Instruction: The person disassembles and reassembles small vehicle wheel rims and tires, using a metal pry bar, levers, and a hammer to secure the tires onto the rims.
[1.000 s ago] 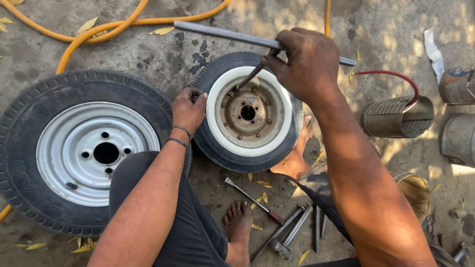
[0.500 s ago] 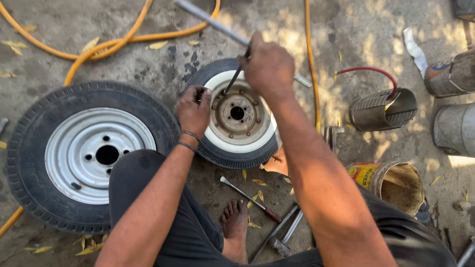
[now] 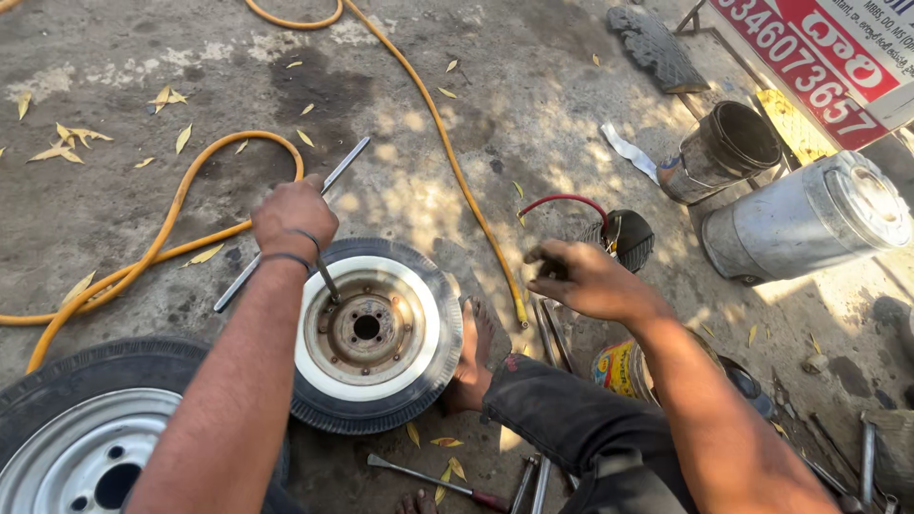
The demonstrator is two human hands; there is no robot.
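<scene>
A small tyre (image 3: 447,354) on a white rim (image 3: 419,324) with a rusty hub lies flat on the ground in front of me. My left hand (image 3: 295,219) sits over its upper left edge, closed around a thin metal tool (image 3: 328,282) whose tip pokes into the rim. My right hand (image 3: 583,278) hovers off to the right of the wheel with its fingers loosely apart and nothing seen in it. It is above several metal tools (image 3: 549,331) on the ground. My bare foot (image 3: 476,354) presses against the tyre's right side.
A bigger wheel (image 3: 76,447) with a silver rim lies at bottom left. A long steel bar (image 3: 335,173) and an orange hose (image 3: 171,224) lie beyond the small wheel. Right: mesh cylinder (image 3: 624,238), yellow can (image 3: 619,366), rusty bucket (image 3: 719,148), silver drum (image 3: 804,219). A red-handled screwdriver (image 3: 428,476) lies nearby.
My right hand let go of the tool at the rim and swung right toward the tools. My left hand left the tyre's edge and took the tool. The view shifted right.
</scene>
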